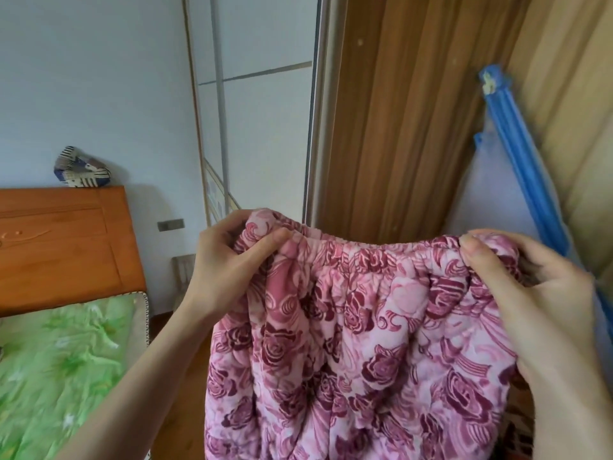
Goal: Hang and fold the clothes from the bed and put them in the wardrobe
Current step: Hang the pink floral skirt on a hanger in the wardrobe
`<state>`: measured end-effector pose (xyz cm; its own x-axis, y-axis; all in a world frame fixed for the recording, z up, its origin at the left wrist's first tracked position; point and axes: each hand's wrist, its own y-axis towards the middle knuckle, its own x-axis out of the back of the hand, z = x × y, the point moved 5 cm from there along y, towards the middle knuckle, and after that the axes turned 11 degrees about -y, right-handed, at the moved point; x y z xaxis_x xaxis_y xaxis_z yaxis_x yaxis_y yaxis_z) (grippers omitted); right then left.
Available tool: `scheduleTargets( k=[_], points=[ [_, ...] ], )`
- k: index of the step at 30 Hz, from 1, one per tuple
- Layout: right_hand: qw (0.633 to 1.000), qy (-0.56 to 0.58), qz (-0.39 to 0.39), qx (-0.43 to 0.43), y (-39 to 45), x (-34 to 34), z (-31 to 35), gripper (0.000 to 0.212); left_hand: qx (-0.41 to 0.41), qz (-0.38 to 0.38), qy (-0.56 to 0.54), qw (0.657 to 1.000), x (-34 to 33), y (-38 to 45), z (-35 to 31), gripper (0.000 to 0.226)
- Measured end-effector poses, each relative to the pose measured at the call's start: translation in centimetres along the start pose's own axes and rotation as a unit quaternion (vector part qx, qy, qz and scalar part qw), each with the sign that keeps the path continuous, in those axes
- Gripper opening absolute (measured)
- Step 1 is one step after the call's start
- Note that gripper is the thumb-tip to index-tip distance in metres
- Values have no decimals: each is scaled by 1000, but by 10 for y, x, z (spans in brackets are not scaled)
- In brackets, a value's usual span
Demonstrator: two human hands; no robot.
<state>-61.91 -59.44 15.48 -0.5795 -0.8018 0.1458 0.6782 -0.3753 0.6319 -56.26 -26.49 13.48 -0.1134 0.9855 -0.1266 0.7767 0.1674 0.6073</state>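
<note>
both hands, left hand [229,260] and right hand [530,293], pinch the floral trousers [358,343] at the waistband, legs hanging below; next, likely fold in 2.

A pale blue-white wall [99,78] rises behind an orange wooden headboard [63,247]. Brown wood-grain panelling [408,121] stands right of a white-panelled sliding door [262,127].

Soft quilted cloth trousers [358,327], glossy wood headboard [63,240], matt wood-grain wardrobe panel [408,111], perhaps laminate.
</note>
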Motion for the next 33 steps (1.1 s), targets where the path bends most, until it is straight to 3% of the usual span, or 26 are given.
scheduleTargets(
  k=[5, 11, 17, 27, 33],
  points=[
    [998, -15, -51, -18, 11, 4, -10, 11, -8, 49, -20, 999, -24, 36, 27, 28],
    [989, -64, -129, -44, 10, 8, 5, 18, -15, 121, -69, 990, -52, 70, 45, 27],
    [964, -148, -216, -43, 5, -3, 31, 30, -59, 162, -46, 984, -55, 86, 43, 32],
    [940, -210, -267, -32, -5, 31, 70, 13, -63, 188, -99, 975, -90, 85, 22, 32],
    [935, -200, -291, -28, -9, 62, 91, 28, -60, 203, -159, 964, -113, 86, 2, 30]
  ],
)
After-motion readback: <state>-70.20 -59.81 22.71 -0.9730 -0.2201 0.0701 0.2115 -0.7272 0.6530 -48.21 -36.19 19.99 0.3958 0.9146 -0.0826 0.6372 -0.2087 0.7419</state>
